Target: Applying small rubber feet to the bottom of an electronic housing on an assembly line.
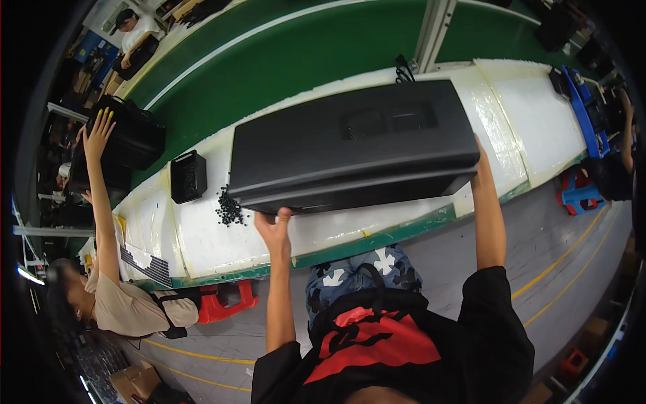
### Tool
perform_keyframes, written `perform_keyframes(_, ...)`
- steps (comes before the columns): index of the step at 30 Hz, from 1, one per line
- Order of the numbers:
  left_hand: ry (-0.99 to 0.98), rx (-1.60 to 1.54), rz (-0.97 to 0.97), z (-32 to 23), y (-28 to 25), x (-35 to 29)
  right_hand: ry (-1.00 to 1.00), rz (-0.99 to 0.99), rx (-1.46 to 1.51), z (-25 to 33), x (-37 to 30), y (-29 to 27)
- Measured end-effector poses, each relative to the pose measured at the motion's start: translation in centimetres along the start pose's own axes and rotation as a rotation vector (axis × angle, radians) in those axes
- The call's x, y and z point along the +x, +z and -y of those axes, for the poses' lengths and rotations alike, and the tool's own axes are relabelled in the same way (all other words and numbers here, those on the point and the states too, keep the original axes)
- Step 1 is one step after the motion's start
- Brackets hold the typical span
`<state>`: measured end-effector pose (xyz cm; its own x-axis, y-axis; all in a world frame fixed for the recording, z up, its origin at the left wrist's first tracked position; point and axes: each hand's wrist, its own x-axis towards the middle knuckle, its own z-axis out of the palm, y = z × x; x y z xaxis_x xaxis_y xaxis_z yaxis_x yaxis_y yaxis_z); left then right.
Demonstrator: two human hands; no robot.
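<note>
A long black box-shaped housing [303, 145] with two recessed rectangles in its upper face lies across the white-covered bench in front of me. My left hand [274, 227] grips its near lower edge toward the left end, thumb up against the side and the other fingers partly hidden beneath. At the right end, my right hand [480, 165] holds the near corner, with most of its fingers out of sight behind the housing. A loose heap of small black pieces [230, 209] lies against the housing's left end. Just beyond that heap stands a small black bin [195, 178].
The bench [215, 249] has a green front edge and a green belt [303, 54] behind it. A metal post [434, 34] rises at the back. On the left, a co-worker [134, 303] reaches toward a black case [138, 135]. Stools [232, 303] stand along the bench.
</note>
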<state>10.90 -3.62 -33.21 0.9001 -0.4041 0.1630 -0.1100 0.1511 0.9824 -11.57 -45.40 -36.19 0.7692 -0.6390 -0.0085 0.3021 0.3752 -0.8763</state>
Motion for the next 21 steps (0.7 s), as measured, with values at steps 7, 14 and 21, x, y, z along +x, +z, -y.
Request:
perform_keyframes(7,0.146,0.056,-0.017,-5.6,2.2,1.2,-0.023,-0.172,-0.193,10.1,-0.5,4.4)
perform_keyframes(14,0.202,0.035,0.022,-4.5,0.7,4.4,-0.164,-0.331,-0.248,13.5,-3.9,19.8)
perform_keyframes(21,0.115,0.017,0.002,-0.1,0.5,2.8,-0.113,0.187,-0.248,6.9,3.7,9.4)
